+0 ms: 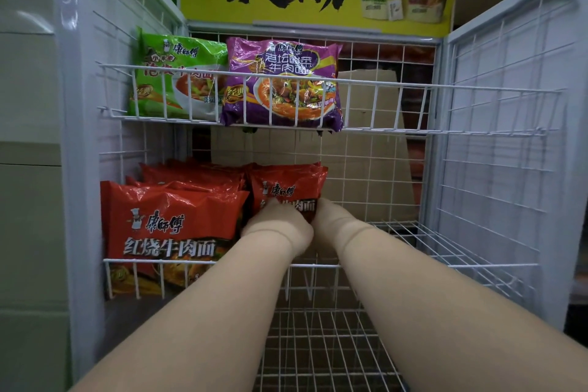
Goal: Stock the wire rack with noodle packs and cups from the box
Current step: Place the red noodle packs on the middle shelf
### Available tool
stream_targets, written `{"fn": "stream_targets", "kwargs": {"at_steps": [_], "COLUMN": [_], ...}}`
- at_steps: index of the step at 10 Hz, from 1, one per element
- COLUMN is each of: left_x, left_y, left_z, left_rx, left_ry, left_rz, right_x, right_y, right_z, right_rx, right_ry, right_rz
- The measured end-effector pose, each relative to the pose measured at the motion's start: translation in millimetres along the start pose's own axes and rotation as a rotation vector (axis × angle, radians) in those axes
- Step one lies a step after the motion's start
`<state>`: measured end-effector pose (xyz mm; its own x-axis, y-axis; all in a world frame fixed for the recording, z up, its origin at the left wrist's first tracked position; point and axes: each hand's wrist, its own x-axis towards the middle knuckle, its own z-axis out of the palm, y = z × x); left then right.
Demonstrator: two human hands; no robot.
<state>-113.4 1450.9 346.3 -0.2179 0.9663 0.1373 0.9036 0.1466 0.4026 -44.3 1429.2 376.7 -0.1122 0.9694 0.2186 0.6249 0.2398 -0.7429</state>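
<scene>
Two bare forearms reaching in over the white wire shelf rail [315, 265]. Left hand [280, 226] and right hand [331, 219] side by side, touching, both holding the lower part of an upright red plastic noodle pack [288, 189]; finger positions hidden. At 9 o'clock of it, a row of red noodle packs [171, 226]. At 3 o'clock, bare wire shelf [445, 248]. At 12 o'clock, green pack [178, 73] and purple pack [283, 86].

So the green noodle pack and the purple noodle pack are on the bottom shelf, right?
Not quite. The head view shows the green noodle pack and the purple noodle pack side by side on the top wire shelf; red noodle packs sit below.
</scene>
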Motion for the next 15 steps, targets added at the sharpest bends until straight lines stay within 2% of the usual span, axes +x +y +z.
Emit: {"fn": "stream_targets", "kwargs": {"at_steps": [1, 2, 3, 4, 5, 6, 7, 8, 9, 10, 11, 12, 14, 15], "left_x": [-3, -4, -8, -17, -22, -29, -42, -64, -94, -122, -156, -186, -232, -249], "left_y": [1, 1, 1, 4, 6, 9, 15, 15, 6, 1, 2, -1, -29, -46], "left_z": [5, 8, 7, 0, -9, -15, -18, -21, -21, -13, -5, 4, 44, 69], "left_rx": [-0.139, -0.348, -0.402, -0.31, -0.091, -0.033, -0.018, -0.157, -0.435, -0.668, -0.979, -1.168, -1.219, -1.184], "left_ry": [0.006, -0.024, -0.026, -0.016, 0.054, 0.163, 0.235, 0.334, 0.501, 0.497, 0.426, 0.353, 0.202, 0.17], "left_rz": [-0.023, -0.068, -0.08, -0.064, 0.0, 0.084, 0.18, 0.251, 0.442, 0.536, 0.53, 0.428, 0.321, 0.249], "right_x": [22, 19, 5, -3, -2, 4, -2, -22, -56, -99, -135, -166, -216, -235], "right_y": [25, 31, 30, 21, 24, 28, 30, 29, 36, 42, 48, 53, 83, 102], "right_z": [-5, -5, -7, -11, -16, -27, -36, -41, -47, -50, -42, -34, 0, 20], "right_rx": [-0.463, -0.525, -0.434, -0.12, -0.175, -0.316, -0.292, -0.239, -0.238, -0.089, 0.116, 0.268, 0.412, 0.384], "right_ry": [-0.142, -0.212, -0.159, -0.115, -0.026, 0.108, 0.116, 0.127, 0.217, 0.303, 0.299, 0.306, 0.229, 0.19], "right_rz": [-0.038, 0.024, 0.029, 0.146, 0.147, 0.042, 0.047, 0.02, -0.182, -0.339, -0.39, -0.401, -0.245, -0.194]}}
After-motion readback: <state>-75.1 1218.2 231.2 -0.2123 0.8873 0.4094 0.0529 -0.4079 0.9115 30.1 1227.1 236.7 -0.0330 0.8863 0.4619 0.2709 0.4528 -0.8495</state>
